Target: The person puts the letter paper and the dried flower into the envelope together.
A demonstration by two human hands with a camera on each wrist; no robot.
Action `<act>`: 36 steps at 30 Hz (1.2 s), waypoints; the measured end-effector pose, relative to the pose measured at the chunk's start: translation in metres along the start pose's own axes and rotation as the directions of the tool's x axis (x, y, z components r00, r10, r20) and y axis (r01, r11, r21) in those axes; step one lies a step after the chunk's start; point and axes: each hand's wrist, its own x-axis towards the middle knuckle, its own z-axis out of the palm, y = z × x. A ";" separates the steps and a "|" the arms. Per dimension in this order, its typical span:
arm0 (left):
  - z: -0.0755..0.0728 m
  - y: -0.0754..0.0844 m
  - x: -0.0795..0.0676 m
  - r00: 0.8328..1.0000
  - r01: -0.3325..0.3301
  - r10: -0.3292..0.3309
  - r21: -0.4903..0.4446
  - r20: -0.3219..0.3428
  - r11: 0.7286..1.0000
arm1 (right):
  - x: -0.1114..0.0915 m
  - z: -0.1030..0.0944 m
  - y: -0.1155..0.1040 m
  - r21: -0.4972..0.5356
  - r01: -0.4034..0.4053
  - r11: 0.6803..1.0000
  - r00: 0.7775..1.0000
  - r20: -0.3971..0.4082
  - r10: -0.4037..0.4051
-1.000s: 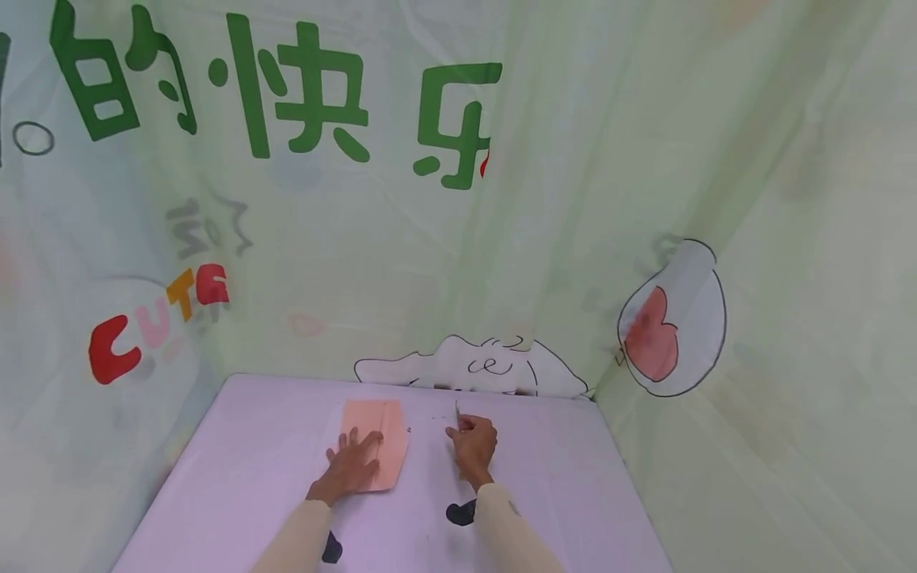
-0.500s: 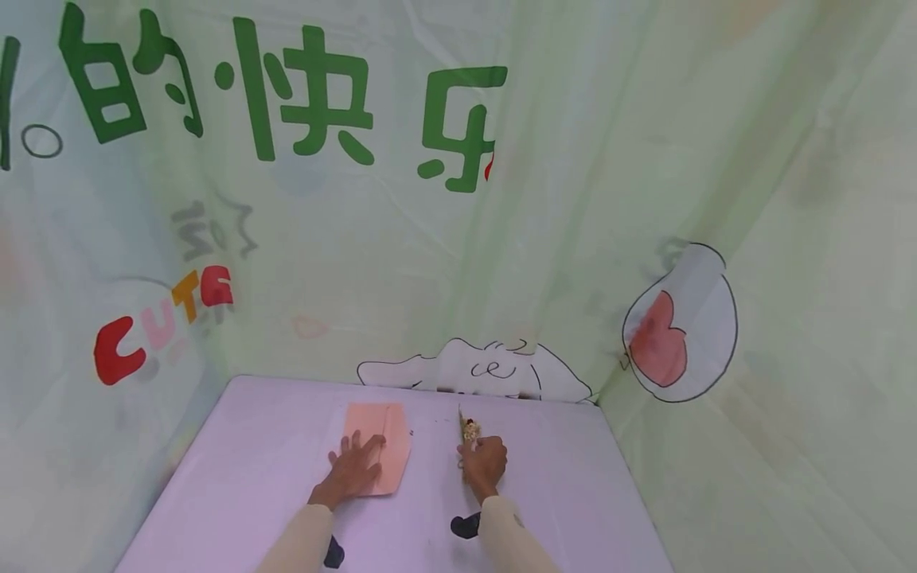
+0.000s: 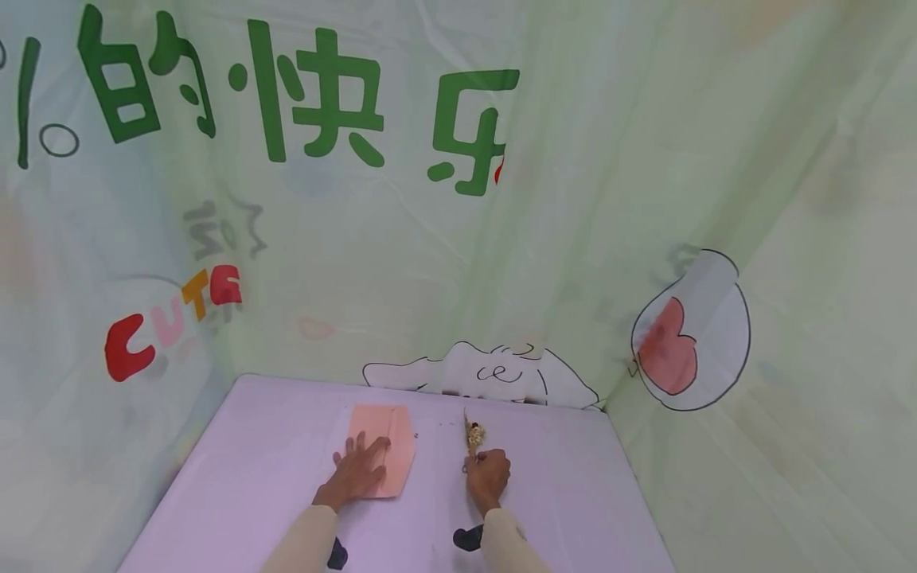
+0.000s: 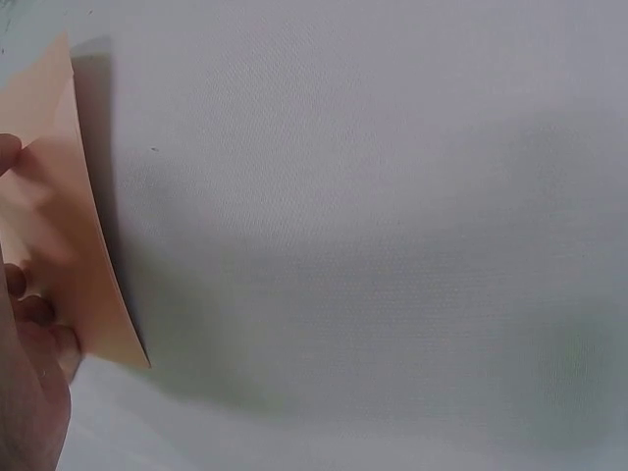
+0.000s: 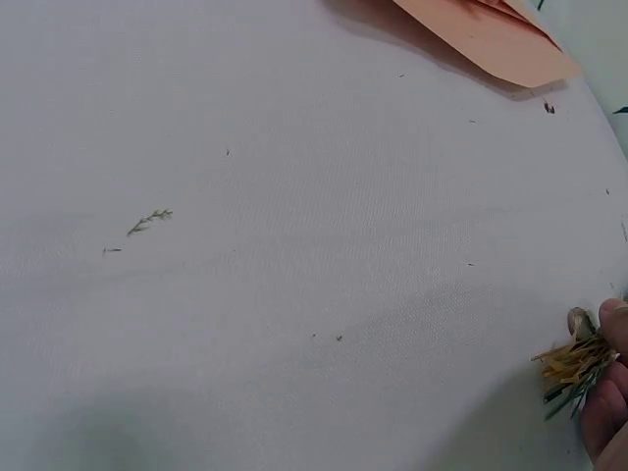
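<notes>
Dried sprig [image 3: 473, 434] pinched in right hand [image 3: 489, 477]; stem hidden by fingers.

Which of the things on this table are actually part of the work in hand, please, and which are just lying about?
In hand:
- peach envelope, pressed flat by the left hand
- dried flower sprig, pinched in the right hand

Lying about:
- small loose sprig bit and crumbs on the table
- printed backdrop
</notes>
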 end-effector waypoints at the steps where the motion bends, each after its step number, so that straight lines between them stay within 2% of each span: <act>1: 0.001 0.000 0.001 1.000 -0.002 0.002 0.001 -0.001 1.000 | 0.000 0.000 0.000 0.005 0.000 1.000 1.000 -0.003 0.000; 18: 0.005 0.000 0.002 1.000 -0.007 0.007 -0.012 -0.018 1.000 | 0.002 -0.001 -0.002 0.000 -0.009 1.000 1.000 -0.011 0.009; 26: 0.006 -0.005 0.003 1.000 0.007 -0.007 -0.004 -0.001 1.000 | 0.001 0.004 0.000 -0.020 -0.033 0.999 0.999 0.027 0.033; 29: 0.010 -0.009 0.004 1.000 0.004 -0.004 -0.010 -0.003 1.000 | 0.000 0.005 0.001 -0.016 -0.034 0.999 0.999 0.026 0.035; 33: 0.021 -0.019 0.009 0.999 -0.013 0.012 -0.030 -0.038 0.999 | 0.001 0.004 0.000 -0.017 -0.036 0.999 0.999 0.027 0.036; 36: 0.019 -0.017 0.008 0.999 -0.005 0.004 -0.032 -0.033 0.999 | 0.001 0.003 -0.003 -0.015 -0.045 0.999 0.998 0.036 0.045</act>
